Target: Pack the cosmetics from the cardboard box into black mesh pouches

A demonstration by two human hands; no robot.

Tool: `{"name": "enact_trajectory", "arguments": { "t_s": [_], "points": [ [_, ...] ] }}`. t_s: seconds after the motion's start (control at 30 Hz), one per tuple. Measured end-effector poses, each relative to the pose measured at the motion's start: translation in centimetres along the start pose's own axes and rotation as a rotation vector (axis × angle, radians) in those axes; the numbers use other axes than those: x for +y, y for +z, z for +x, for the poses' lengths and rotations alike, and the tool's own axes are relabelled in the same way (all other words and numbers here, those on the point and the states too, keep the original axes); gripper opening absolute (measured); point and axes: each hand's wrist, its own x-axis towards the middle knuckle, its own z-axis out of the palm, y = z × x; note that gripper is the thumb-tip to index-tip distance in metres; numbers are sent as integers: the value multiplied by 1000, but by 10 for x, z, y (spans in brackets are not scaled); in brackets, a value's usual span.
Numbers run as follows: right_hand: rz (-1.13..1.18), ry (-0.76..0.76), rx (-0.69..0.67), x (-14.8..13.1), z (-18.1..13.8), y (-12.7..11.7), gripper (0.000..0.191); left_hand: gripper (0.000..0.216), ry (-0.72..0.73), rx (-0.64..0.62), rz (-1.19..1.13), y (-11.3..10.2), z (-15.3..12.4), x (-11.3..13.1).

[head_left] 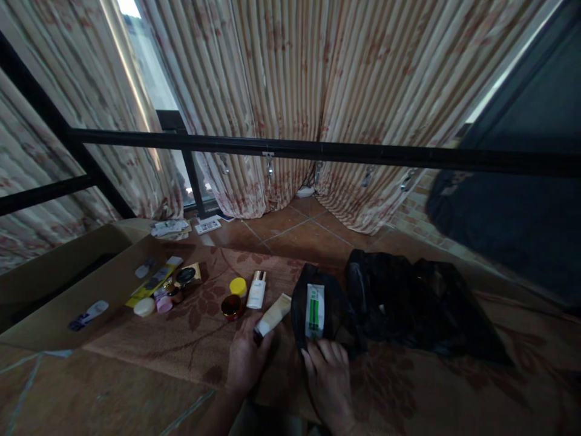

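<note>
My left hand [246, 356] is closed at the lower end of a cream-coloured squeeze tube [275, 312], which slants up to the right just above the rug. My right hand [330, 376] grips the near edge of a black mesh bag [334, 309], its fingers curled over the rim. A white and green tube [315, 310] lies in the mouth of this bag. Beyond my left hand stand a white pump bottle [256, 290], a jar with a yellow lid [238, 286] and a dark red jar with a shiny lid [232, 307].
More black bags [408, 297] lie to the right. On the left is an open cardboard box [122, 269], with small jars [144, 307], a compact [186, 276] and a yellow package [154, 283] beside it. A black metal rail [272, 145] crosses before the curtains [281, 72].
</note>
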Motion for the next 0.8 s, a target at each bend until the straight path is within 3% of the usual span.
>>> {"name": "enact_trajectory", "arguments": {
  "t_s": [0.3,0.8],
  "points": [
    [-7,-19,-5,4,-2,3,25,33,-174,-47,-79,-10,2,10],
    [14,40,-62,-1,1,-5,21,31,-202,1,54,-10,3,13]
  ]
}}
